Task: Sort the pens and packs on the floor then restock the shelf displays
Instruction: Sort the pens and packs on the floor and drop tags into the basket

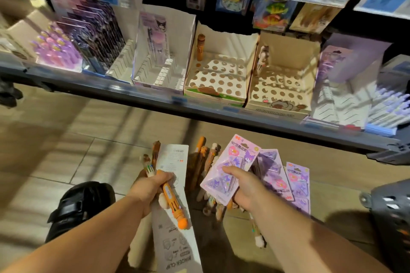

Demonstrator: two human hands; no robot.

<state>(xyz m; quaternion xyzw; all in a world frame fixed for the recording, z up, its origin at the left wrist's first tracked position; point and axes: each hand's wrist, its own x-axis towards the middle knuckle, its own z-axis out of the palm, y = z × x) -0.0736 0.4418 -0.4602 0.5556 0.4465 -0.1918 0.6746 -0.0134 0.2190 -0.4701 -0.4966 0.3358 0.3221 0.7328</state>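
Observation:
My left hand (153, 188) grips several character pens, among them an orange pen (172, 200), together with a long white pack (172, 162) turned back side up. My right hand (243, 184) holds a pink and purple binder-clip pack (233, 162) with a few pens under it. More brown and orange pens (205, 157) lie on the floor between my hands. Two further purple packs (297, 182) lie on the floor to the right. On the shelf, two cardboard pen displays with round holes (218, 80) (280, 88) each hold a single pen.
The shelf edge (177, 99) runs across the view above the floor pile. A white slotted pack display (159, 60) holds one pack. Purple pens (55, 49) and dark packs (97, 33) fill the left boxes. A black sandal (77, 204) is at lower left, a dark basket (392, 213) at right.

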